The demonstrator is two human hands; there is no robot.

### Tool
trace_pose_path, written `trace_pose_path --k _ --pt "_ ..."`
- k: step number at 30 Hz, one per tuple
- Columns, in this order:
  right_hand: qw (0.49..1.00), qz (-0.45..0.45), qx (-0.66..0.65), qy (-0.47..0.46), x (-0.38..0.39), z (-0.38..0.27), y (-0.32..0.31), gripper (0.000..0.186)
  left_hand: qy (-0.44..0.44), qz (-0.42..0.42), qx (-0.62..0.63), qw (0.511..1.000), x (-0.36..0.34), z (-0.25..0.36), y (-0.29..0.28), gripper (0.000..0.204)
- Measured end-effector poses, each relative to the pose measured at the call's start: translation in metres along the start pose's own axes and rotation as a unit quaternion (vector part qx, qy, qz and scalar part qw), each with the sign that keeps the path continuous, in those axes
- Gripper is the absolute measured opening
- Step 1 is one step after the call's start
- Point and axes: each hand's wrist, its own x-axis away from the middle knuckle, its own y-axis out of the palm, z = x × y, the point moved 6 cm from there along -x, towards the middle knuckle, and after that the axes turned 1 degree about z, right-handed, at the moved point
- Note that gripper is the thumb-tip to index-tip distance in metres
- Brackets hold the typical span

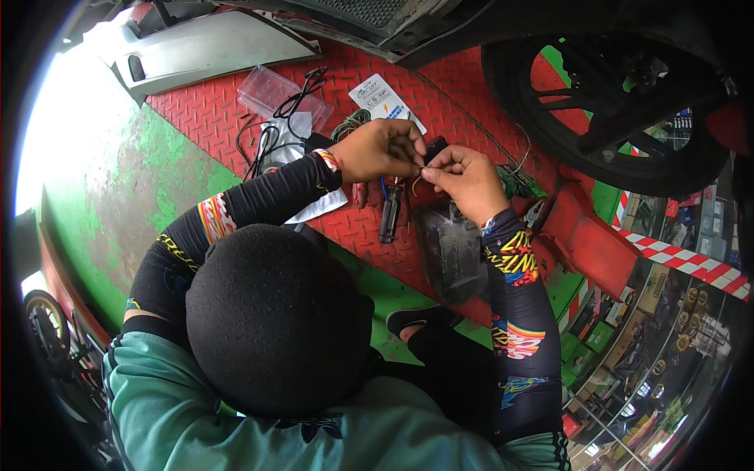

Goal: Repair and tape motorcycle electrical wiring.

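My left hand [378, 153] and my right hand [465, 182] meet over the red platform, their thumbs and fingertips pinched together on a thin wire [416, 185]. The wire's short yellowish end hangs just below the fingertips. Behind them is a small black block [434, 147], partly covered by my fingers; whether it joins the wire I cannot tell. Below the hands lies a screwdriver [389, 218] with a dark handle, next to red-handled pliers [360, 195]. A coil of green wire [351, 122] shows beyond my left wrist. Near my right wrist sits a dark, scuffed plastic box [452, 247].
Red tread plate [188, 98] forms the work surface. On it lie a clear plastic case [263, 90], black cables [292, 106], a white plastic bag [323, 206] and a printed card [381, 96]. A motorcycle wheel [597, 161] stands far right; a pale body panel [212, 49] lies far left.
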Motion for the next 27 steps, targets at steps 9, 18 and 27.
trace_pose_path --k 9,18,27 --pt "0.993 0.001 -0.102 0.058 0.000 0.010 0.003 0.011 -0.034 -0.021 -0.072 0.997 0.000 -0.007 0.002 0.014" --pt "0.984 0.020 -0.133 0.114 -0.002 0.019 -0.003 0.015 0.067 0.037 0.004 0.997 0.001 -0.007 0.003 0.012" --pt "0.990 -0.006 -0.141 0.014 0.001 0.004 0.004 0.008 0.025 -0.004 0.090 0.996 -0.003 -0.024 -0.001 0.017"
